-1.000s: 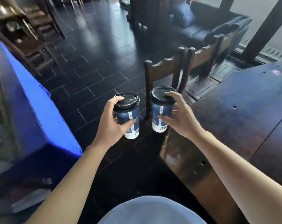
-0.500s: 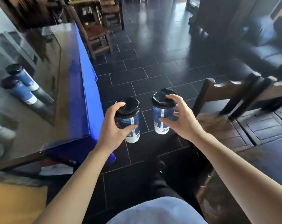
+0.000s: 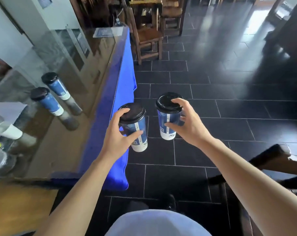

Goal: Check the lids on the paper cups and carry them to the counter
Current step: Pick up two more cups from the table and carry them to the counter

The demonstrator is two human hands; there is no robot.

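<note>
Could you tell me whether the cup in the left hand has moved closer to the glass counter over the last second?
Yes. The left-hand cup now hangs right at the counter's blue edge, nearer than before.

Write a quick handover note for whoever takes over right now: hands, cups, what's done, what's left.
Left hand: grips one lidded paper cup, fingertip on its lid.
Right hand: grips the other lidded cup, fingers over the lid rim.
Both cups are in the air, over the floor beside the blue-edged counter.
Done: two lidded cups already stand on the counter.
Left: set these two down beside them.
</note>
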